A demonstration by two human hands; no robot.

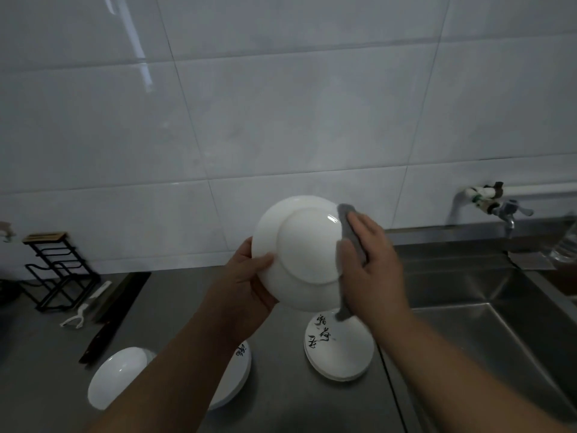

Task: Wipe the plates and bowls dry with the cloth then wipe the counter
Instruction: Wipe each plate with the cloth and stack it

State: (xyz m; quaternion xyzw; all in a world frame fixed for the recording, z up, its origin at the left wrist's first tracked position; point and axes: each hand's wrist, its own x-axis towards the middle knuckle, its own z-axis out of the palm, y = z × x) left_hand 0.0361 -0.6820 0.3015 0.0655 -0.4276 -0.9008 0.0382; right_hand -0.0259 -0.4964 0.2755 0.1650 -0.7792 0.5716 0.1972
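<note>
Head view: a white plate (pixel 304 248) held up over the counter (pixel 281 401), its back being wiped.
The left hand (pixel 249 276) grips the plate's left rim, thumb on its back. The right hand (pixel 371 260) presses the soft grey cloth (pixel 351 235) on its right edge. The plate looks hard, slippery and easy to break, so holding the rim seems best.

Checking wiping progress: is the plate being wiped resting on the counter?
No, the left hand holds the plate up above the counter while the right hand presses the cloth against it.
</note>
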